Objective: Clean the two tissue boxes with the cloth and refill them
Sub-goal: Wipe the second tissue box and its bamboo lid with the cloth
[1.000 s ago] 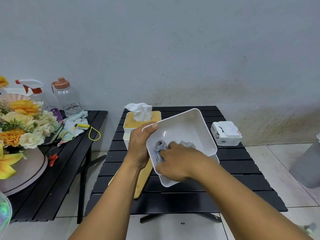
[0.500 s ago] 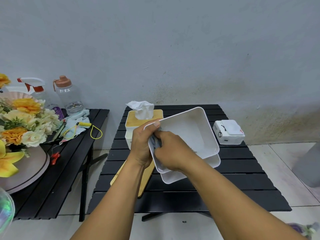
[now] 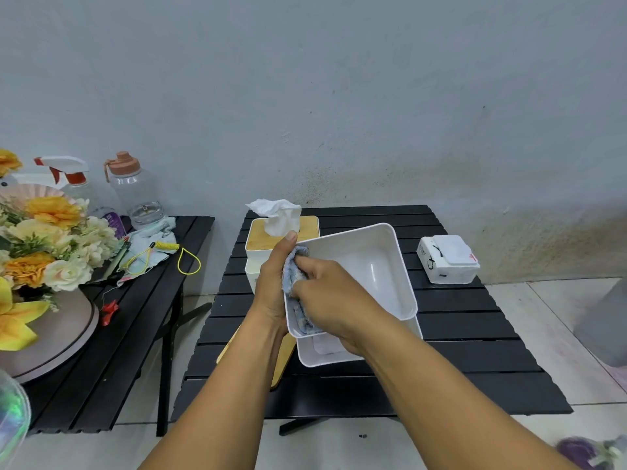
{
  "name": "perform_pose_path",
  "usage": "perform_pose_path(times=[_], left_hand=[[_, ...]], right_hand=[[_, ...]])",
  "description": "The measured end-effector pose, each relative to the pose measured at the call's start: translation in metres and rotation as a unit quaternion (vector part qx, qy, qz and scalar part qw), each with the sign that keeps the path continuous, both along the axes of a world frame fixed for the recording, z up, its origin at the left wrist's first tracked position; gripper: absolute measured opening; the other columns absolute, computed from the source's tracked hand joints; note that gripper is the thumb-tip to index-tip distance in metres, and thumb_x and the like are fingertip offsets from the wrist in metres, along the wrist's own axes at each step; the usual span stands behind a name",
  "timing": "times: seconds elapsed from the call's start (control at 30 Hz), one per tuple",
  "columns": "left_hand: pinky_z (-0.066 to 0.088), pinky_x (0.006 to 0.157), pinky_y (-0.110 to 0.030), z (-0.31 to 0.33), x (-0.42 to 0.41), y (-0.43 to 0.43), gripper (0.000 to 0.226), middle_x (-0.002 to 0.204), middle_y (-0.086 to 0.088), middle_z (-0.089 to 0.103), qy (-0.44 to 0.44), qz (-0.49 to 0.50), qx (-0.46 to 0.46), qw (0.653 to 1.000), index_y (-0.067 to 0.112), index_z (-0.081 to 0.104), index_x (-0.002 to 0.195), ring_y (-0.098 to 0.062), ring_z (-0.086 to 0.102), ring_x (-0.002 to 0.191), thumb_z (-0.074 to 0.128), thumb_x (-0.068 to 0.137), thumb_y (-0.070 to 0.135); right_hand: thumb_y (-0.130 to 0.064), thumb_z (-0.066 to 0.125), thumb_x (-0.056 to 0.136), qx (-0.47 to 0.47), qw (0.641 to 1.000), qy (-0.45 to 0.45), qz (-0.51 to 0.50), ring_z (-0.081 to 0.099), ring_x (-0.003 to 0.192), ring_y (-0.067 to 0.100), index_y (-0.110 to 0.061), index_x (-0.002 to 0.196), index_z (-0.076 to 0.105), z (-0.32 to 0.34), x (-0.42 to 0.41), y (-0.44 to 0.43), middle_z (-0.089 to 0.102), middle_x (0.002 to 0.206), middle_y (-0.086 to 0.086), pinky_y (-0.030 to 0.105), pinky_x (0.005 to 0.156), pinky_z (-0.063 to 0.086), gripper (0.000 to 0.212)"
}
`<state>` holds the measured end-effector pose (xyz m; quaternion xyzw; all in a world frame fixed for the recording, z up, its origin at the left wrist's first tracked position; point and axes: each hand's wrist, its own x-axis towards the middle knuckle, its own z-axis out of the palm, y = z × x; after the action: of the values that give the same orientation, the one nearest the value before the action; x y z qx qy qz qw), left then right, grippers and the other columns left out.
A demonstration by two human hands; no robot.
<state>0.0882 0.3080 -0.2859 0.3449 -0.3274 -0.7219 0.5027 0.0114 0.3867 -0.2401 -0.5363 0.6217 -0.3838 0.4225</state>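
While it hangs tilted over the black table (image 3: pixel 475 320), the open white tissue box (image 3: pixel 373 266) sits gripped at its left wall by my left hand (image 3: pixel 271 290), my right hand (image 3: pixel 334 300) clutching the blue cloth (image 3: pixel 293 273) against that wall's inside.

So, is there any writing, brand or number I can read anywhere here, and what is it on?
None can be read for certain.
White tissue pack: dark print on its side and top, a small red mark; too blurred to read.
Purple label beside the water bottle: pale print, too small to read.
White box in the left hand and cloth in the right hand: no text seen.
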Motion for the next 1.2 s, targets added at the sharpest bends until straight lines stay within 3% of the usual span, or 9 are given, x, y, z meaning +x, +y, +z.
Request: perform_pose_path(times=[0.1, 0.2, 0.37, 0.5, 0.6, 0.73, 0.9, 1.03, 1.2], left_hand=[[0.052, 0.066, -0.029, -0.001, 0.003, -0.001, 0.037, 0.068, -0.004, 0.056, 0.012, -0.006, 0.008, 1.0, 0.015, 0.067, 0.069, -0.015, 0.058, 0.059, 0.063, 0.099, 0.036], [0.054, 0.08, -0.037, -0.001, 0.007, -0.001, 0.032, 0.088, -0.013, 0.062, 0.024, 0.005, 0.035, 0.999, 0.006, 0.07, 0.097, -0.024, 0.063, 0.074, 0.07, 0.093, 0.038], [0.059, 0.088, -0.046, -0.004, 0.007, -0.001, 0.094, 0.109, -0.022, 0.07, 0.044, 0.025, 0.036, 0.998, 0.0, 0.067, 0.13, -0.034, 0.071, 0.092, 0.094, 0.051, 0.046], [0.052, 0.097, -0.054, -0.003, 0.013, -0.008, 0.099, 0.118, -0.027, 0.067, 0.014, 0.037, -0.021, 0.999, 0.0, 0.067, 0.131, -0.04, 0.067, 0.104, 0.097, 0.053, 0.052], [0.052, 0.085, -0.049, 0.0, 0.017, -0.008, 0.077, 0.104, -0.026, 0.067, -0.024, 0.036, -0.07, 0.997, -0.001, 0.071, 0.114, -0.038, 0.065, 0.094, 0.091, 0.062, 0.051], [0.051, 0.068, -0.034, 0.006, 0.018, -0.005, 0.042, 0.081, -0.008, 0.068, -0.077, 0.043, -0.147, 0.985, 0.011, 0.076, 0.09, -0.025, 0.061, 0.073, 0.082, 0.066, 0.045], [0.053, 0.062, -0.03, 0.012, 0.017, 0.002, 0.024, 0.076, -0.004, 0.067, -0.097, 0.038, -0.178, 0.979, 0.01, 0.075, 0.089, -0.019, 0.061, 0.067, 0.077, 0.08, 0.033], [0.055, 0.071, -0.036, 0.01, 0.012, 0.006, 0.05, 0.088, -0.002, 0.072, -0.127, 0.058, -0.194, 0.971, 0.008, 0.077, 0.098, -0.021, 0.067, 0.08, 0.081, 0.067, 0.047], [0.055, 0.064, -0.031, 0.01, 0.015, 0.004, 0.057, 0.085, 0.001, 0.071, -0.128, 0.068, -0.202, 0.969, 0.004, 0.075, 0.1, -0.017, 0.066, 0.074, 0.081, 0.065, 0.048]], right_hand=[[-0.013, 0.048, 0.085, -0.016, 0.997, 0.059, 0.05, 0.065, 0.088, 0.015, -0.03, 0.112, 0.066, 0.004, -0.005, 0.006, 0.07, 0.095, -0.006, 0.029, 0.077, 0.054, 0.036], [-0.01, 0.056, 0.083, -0.029, 0.987, 0.132, 0.086, 0.064, 0.08, 0.015, -0.021, 0.103, 0.07, 0.012, -0.015, 0.01, 0.071, 0.088, -0.003, 0.03, 0.072, 0.052, 0.027], [-0.011, 0.049, 0.091, -0.045, 0.976, 0.187, 0.106, 0.053, 0.071, 0.01, -0.029, 0.09, 0.07, 0.017, -0.024, 0.008, 0.061, 0.081, -0.008, 0.022, 0.062, 0.04, 0.028], [-0.012, 0.049, 0.088, -0.024, 0.956, 0.259, 0.133, 0.048, 0.06, 0.012, -0.024, 0.073, 0.071, 0.019, -0.029, 0.015, 0.057, 0.061, -0.006, 0.027, 0.057, 0.04, 0.029], [-0.021, 0.046, 0.086, -0.022, 0.919, 0.375, 0.123, 0.053, 0.069, 0.019, -0.028, 0.07, 0.066, 0.018, -0.029, 0.021, 0.059, 0.07, -0.005, 0.029, 0.056, 0.034, 0.026], [-0.03, 0.034, 0.097, -0.005, 0.852, 0.508, 0.128, 0.048, 0.115, 0.028, -0.023, 0.104, 0.064, 0.008, -0.032, 0.023, 0.059, 0.115, 0.003, 0.037, 0.078, 0.037, 0.032], [-0.042, 0.035, 0.096, 0.079, 0.857, 0.505, 0.062, 0.026, 0.136, 0.032, -0.02, 0.148, 0.034, -0.003, -0.029, 0.017, 0.018, 0.152, 0.011, 0.046, 0.107, 0.034, 0.056], [-0.029, 0.046, 0.094, 0.043, 0.884, 0.461, 0.068, 0.047, 0.116, 0.032, -0.021, 0.13, 0.055, -0.011, -0.02, 0.011, 0.047, 0.121, 0.005, 0.035, 0.08, 0.038, 0.038], [-0.023, 0.047, 0.095, -0.03, 0.908, 0.398, 0.124, 0.05, 0.11, 0.026, -0.027, 0.114, 0.069, -0.011, -0.017, 0.017, 0.063, 0.116, -0.001, 0.035, 0.078, 0.045, 0.029]])
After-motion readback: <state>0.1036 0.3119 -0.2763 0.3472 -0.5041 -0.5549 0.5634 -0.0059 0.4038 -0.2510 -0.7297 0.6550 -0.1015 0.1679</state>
